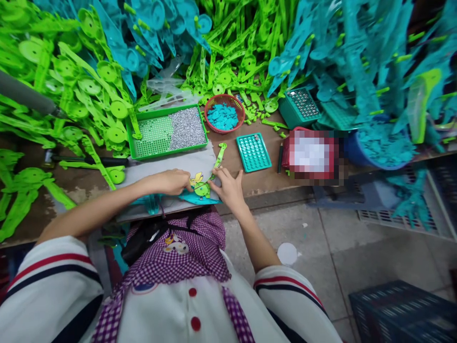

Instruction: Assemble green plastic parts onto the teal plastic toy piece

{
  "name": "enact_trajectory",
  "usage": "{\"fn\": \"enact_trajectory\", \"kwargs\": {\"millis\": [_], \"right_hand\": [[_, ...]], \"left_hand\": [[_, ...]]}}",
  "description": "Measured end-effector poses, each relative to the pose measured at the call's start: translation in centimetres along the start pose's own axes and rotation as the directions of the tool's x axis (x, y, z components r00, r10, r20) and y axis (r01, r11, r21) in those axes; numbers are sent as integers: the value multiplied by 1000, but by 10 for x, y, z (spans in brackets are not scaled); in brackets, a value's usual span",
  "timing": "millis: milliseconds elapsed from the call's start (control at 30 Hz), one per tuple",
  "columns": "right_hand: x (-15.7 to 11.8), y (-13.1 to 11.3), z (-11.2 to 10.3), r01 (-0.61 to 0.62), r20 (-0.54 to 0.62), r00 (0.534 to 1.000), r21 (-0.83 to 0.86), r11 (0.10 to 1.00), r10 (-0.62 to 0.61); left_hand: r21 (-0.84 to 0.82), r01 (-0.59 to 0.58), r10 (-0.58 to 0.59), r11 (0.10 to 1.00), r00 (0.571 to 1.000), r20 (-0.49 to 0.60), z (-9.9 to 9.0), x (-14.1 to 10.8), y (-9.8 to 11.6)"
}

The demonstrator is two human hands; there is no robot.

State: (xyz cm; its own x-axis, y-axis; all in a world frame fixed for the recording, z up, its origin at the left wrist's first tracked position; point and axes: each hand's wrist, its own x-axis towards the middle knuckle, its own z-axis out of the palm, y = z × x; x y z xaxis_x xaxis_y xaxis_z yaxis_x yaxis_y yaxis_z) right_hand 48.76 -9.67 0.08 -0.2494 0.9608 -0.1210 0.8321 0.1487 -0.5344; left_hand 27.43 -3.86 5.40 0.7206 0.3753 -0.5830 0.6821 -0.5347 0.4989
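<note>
On the grey cloth lies a lime-green plastic part (202,189) with a round disc and a long arm that points away from me. Beneath it is a teal plastic part (194,198) near the table's front edge. My right hand (230,190) pinches the green part at the base of its arm. Curled fingers of my left hand (177,182) press down at the left side of the disc; what they hold, if anything, is hidden. A small yellow piece (197,178) shows between my hands.
A green tray (133,143) holds many small metal pieces. Beyond my hands stand a red basket (243,114) of teal pieces and a teal pitted tray (254,169). A hammer (89,159) lies left. Heaps of green parts (107,95) and teal parts (364,62) line the back.
</note>
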Motion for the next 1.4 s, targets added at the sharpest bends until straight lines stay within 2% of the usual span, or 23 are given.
{"fn": "enact_trajectory", "kwargs": {"millis": [67, 133, 233, 367, 533, 633, 900, 1167, 1267, 1400], "right_hand": [[0, 0, 0, -5, -2, 1000, 8, 1000, 5], [0, -1, -1, -10, 1, 1000, 13, 1000, 10], [0, 0, -2, -10, 4, 1000, 17, 1000, 10], [0, 0, -3, -2, 2, 1000, 6, 1000, 2], [0, -2, -4, -23, 12, 1000, 17, 1000, 23], [1, -3, -4, -28, 13, 1000, 29, 999, 28], [1, -1, -3, -15, -2, 1000, 27, 1000, 15], [0, -1, -2, -10, -6, 1000, 27, 1000, 11], [1, -2, -3, -22, 1, 1000, 41, 999, 22], [0, -2, -3, -20, 1, 1000, 41, 999, 20]], "left_hand": [[-90, -3, 10, 996, 997, 77, -6, 7, -6], [-191, 42, -19, 981, 992, 124, -8, 11, -11], [-290, 79, -44, 954, 991, 124, -6, 11, -17], [-369, 45, -9, 928, 995, 100, -3, 12, -24], [-431, 64, 35, 900, 975, 218, -5, 25, -32], [-476, 67, 64, 877, 966, 252, -6, 31, -33], [-453, 135, -7, 881, 962, 273, -4, 40, -29], [-436, 288, -103, 853, 911, 400, -14, 41, -20], [-365, 272, -138, 890, 925, 353, -14, 40, -14], [-201, 224, -193, 953, 967, 163, -9, 33, -8]]}}
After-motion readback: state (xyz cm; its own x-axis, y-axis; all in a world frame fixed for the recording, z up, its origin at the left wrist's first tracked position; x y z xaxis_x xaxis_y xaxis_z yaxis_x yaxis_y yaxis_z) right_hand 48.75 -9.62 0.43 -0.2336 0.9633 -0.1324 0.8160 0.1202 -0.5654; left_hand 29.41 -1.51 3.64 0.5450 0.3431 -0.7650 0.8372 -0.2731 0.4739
